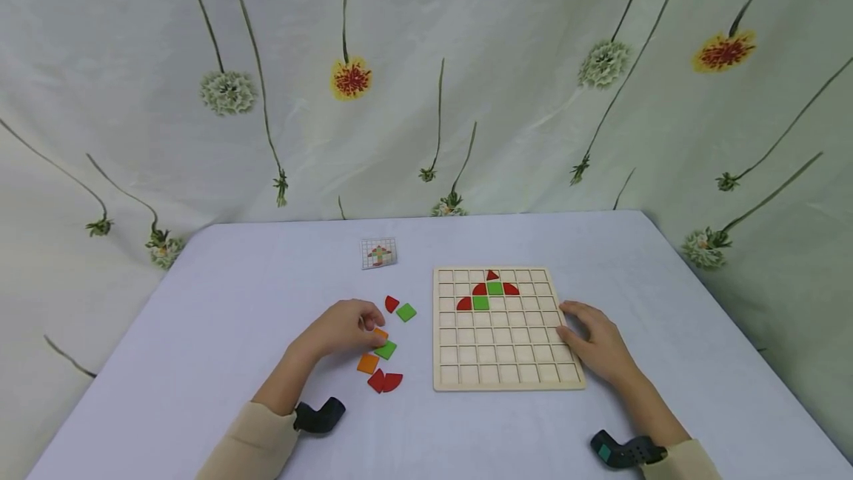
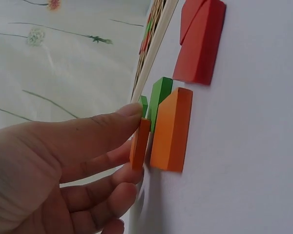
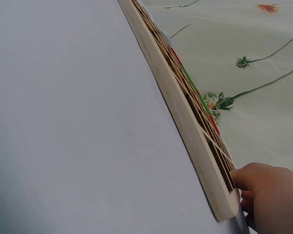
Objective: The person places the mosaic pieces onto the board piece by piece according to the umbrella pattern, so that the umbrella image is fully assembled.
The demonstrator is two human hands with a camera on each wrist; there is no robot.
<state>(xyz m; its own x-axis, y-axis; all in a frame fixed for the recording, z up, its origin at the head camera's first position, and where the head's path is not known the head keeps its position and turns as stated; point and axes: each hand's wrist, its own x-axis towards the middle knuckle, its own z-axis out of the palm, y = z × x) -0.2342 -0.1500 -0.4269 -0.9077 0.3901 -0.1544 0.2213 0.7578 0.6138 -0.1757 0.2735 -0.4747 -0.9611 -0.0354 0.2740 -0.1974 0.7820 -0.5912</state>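
My left hand (image 1: 344, 326) pinches an orange square tile (image 2: 140, 145) between thumb and fingers, low over the table. Just beyond it lies a green square tile (image 1: 386, 350), and nearer me a second orange tile (image 1: 368, 364). My right hand (image 1: 597, 341) rests at the right edge of a wooden grid board (image 1: 508, 387), thumb and forefinger touching its rim. On the board's upper rows, red pieces (image 1: 492, 275) and two green squares (image 1: 480, 303) sit in cells.
Two red pieces (image 1: 392, 382) lie nearest me among the loose tiles. Farther back are a red quarter piece (image 1: 392, 304) and a green tile (image 1: 406, 312). A small pattern card (image 1: 378, 252) lies behind them. A flowered cloth (image 1: 400, 80) hangs behind the white table (image 1: 280, 265).
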